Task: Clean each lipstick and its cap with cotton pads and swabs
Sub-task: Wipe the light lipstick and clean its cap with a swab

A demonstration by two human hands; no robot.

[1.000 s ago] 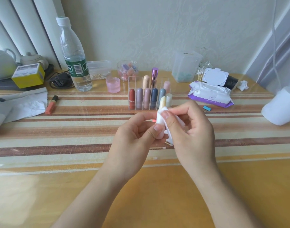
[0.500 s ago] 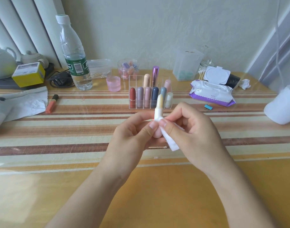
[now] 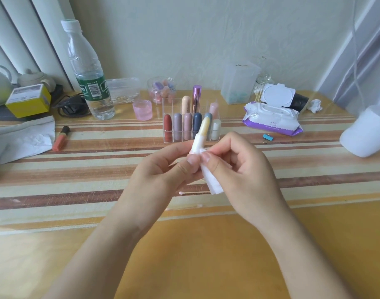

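Wall beyond the fingers: pale cream-green, faint embossed pattern, even daylight, no hard shadows. White vertical blinds far left of the fingers. Grey-white frame or curtain far right, can't tell which. Desk: glossy yellow wood nearer than the fingers, soft glare at its left. Striped runner in brown, cream and tan crosses the desk under the fingers, with a shiny surface.

We see a water bottle right of a yellow box, and a blue binder clip lying near a purple wipes pack.
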